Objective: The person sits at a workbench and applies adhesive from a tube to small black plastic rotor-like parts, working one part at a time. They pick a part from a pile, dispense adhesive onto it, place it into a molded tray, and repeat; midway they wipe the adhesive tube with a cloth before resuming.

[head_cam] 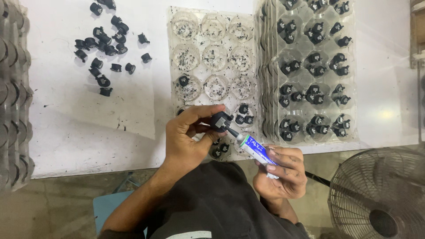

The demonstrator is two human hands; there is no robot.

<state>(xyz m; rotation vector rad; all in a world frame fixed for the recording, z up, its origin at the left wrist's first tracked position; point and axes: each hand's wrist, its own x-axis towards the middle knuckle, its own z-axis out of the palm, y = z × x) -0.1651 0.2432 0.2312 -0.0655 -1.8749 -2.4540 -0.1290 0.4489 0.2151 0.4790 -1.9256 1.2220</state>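
Observation:
My left hand (190, 137) pinches a small black plastic part (220, 120) between thumb and fingers, just over the near edge of a clear dimpled tray (177, 84). My right hand (283, 170) grips a blue and white tube (256, 150) whose dark nozzle touches the part. The tray's near cups hold a few black parts (243, 116); the other cups are dirty, and one of them holds a single part.
A stack of clear trays (356, 88) at the right is full of black parts. Several loose black parts (104, 44) lie at the far left of the white table (88, 128). More stacked trays (13, 97) line the left edge. A wire-guard fan (380, 194) stands at lower right.

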